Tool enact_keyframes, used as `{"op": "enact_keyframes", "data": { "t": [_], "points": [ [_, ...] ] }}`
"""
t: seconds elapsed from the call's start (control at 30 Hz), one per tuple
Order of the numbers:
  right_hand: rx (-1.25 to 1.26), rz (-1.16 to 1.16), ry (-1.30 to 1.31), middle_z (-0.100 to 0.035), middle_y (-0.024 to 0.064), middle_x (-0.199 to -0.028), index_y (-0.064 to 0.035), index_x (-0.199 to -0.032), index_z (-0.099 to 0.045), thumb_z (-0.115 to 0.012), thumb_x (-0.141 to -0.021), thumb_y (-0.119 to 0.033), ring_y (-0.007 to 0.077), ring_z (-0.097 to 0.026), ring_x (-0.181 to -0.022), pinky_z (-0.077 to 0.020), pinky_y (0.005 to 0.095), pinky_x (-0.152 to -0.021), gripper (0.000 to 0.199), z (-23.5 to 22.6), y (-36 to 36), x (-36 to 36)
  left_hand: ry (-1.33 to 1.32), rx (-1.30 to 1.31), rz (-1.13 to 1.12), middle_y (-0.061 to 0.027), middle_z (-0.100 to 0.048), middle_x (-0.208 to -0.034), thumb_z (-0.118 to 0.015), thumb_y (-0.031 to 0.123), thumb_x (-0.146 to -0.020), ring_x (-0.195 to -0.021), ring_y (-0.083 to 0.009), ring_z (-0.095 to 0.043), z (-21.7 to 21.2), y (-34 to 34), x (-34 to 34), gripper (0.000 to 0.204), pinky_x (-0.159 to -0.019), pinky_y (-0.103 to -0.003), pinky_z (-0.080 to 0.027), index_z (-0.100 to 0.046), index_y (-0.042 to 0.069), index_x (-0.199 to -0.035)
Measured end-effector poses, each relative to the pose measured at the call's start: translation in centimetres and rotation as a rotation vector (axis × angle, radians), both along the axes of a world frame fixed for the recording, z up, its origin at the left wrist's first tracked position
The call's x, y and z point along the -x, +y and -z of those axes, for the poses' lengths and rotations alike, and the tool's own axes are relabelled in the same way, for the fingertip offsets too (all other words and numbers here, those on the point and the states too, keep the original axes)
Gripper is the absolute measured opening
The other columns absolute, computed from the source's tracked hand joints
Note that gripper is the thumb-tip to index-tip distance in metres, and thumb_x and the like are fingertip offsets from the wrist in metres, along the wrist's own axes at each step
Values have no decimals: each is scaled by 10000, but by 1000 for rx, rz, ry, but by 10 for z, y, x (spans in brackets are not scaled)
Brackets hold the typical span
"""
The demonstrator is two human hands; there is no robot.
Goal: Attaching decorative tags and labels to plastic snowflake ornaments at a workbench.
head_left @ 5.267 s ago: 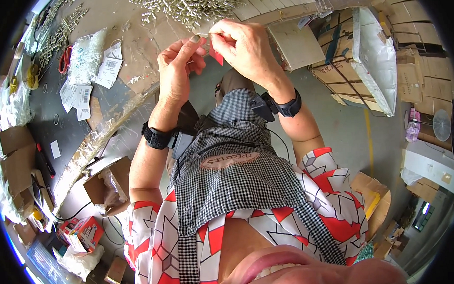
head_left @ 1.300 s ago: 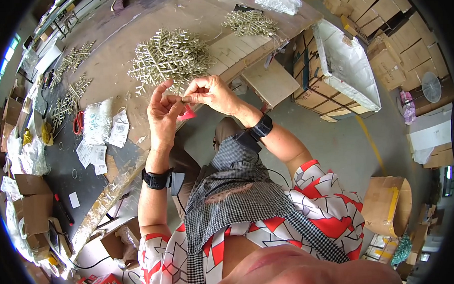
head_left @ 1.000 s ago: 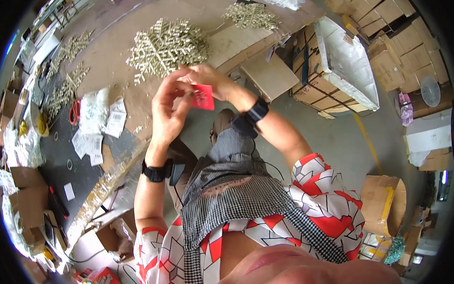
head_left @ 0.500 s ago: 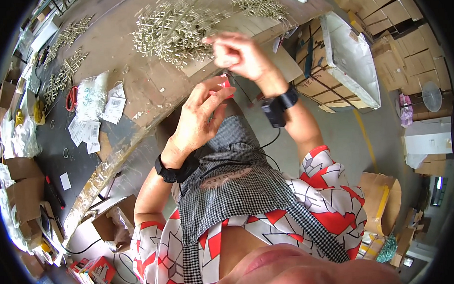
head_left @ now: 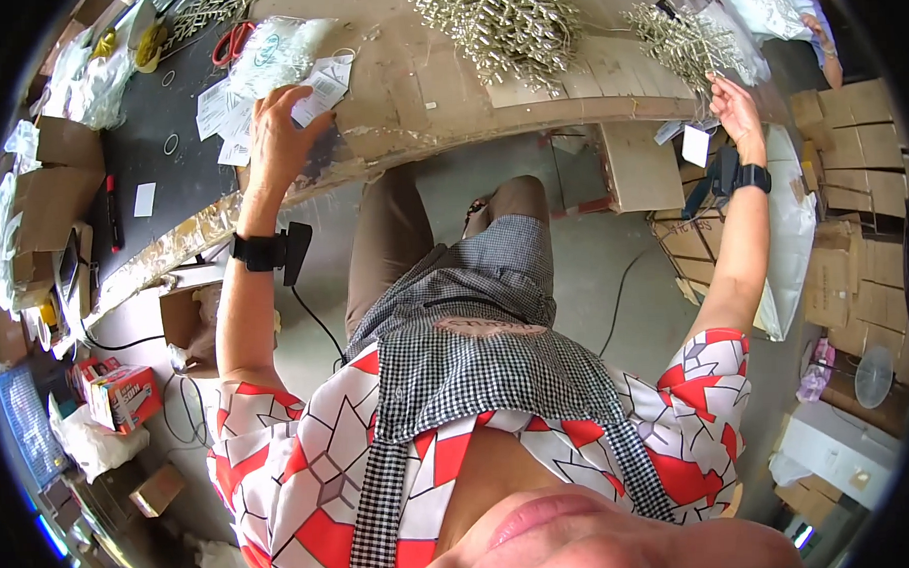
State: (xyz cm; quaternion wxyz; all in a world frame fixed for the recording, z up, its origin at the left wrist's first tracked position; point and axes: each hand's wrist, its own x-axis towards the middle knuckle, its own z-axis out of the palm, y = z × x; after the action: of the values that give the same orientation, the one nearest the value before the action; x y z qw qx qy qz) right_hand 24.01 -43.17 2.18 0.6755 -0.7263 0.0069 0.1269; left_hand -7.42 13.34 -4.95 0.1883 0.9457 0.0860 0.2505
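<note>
Far left of frame we see cardboard boxes (head_left: 41, 188) stacked beside a dark mat (head_left: 160, 164) on the table (head_left: 438, 94). Red scissors (head_left: 234, 41) lie at the upper left, just past the mat's far edge. A red carton (head_left: 118, 394) sits on the floor at lower left.

Left hand (head_left: 277, 130), upper left of centre: fingers spread and curved, tips down on a loose pile of white paper tags (head_left: 267, 85) and clear bags at the table's near edge. We can't tell whether it actually grips a tag or just presses on the pile. Black wrist strap (head_left: 263, 251) with a small black box sits on that forearm.

Top centre: a pile of glittery gold snowflake ornaments (head_left: 511, 27) on the bare brown tabletop, well apart from the left hand. A second snowflake (head_left: 681, 41) lies at upper right, near the table's right end.

Right hand (head_left: 734, 104), upper right: raised at the table edge, fingers loosely open and slightly curled, tips just beside the second snowflake; contact not clear to us. A white tag (head_left: 695, 145) hangs just below the hand, and a black band (head_left: 751, 178) is on the wrist.

Far right: open cartons (head_left: 853, 220) and a white bag (head_left: 793, 242) on the floor. Another person's arm (head_left: 816, 21) shows at the top right corner.
</note>
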Motion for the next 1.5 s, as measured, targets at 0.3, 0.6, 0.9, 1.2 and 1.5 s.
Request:
{"op": "enact_keyframes", "data": {
  "t": [0.3, 0.6, 0.9, 1.2, 1.5],
  "points": [
    [838, -55, -828, -681, 71, -888, -81, -990, -654, -622, -830, -267, 155, -640, -843, -485, 271, -719, 248, -34, 96, 25, 13, -89, 60, -106, -640, -999, -697, 164, -727, -929, -290, -575, 0, -7, -8, 286, -835, -365, -449, -634, 35, -974],
    [612, -999, -1211, -627, 93, -858, -25, -926, -637, -585, -840, -138, 234, -598, -761, -475, 320, -683, 151, -61, 320, 149, -42, -106, 25, -141, -595, -737, -549, 78, -840, -712, -298, -586, -15, -25, 3, 118, -640, -383, -465, -599, 40, -940],
    [940, -1101, -1607, -567, 128, -734, -4, -750, -599, -562, -747, -44, 266, -624, -767, -500, 356, -681, 55, 4, 401, 113, -278, 230, -98, -154, -629, -825, -524, 34, -854, -737, -318, -618, -35, -43, 8, 146, -653, -361, -494, -594, 32, -982],
    [897, -1227, -1849, -599, 103, -605, -52, -573, -588, -571, -676, -142, 260, -631, -604, -493, 371, -514, 137, -5, 365, 111, -524, 981, 37, -132, -640, -1023, -558, -7, -865, -946, -149, -587, -31, -84, 11, 138, -801, -252, -481, -619, -50, -981],
    [1029, -1202, -1463, -603, 191, -716, 39, -767, -590, -558, -708, -105, 310, -636, -699, -519, 413, -590, 160, -19, 336, 107, -555, 1240, 68, -171, -519, -1242, -580, -37, -837, -1005, -155, -573, -23, -89, 31, 185, -870, -275, -457, -614, -31, -1019]
  ]
}}
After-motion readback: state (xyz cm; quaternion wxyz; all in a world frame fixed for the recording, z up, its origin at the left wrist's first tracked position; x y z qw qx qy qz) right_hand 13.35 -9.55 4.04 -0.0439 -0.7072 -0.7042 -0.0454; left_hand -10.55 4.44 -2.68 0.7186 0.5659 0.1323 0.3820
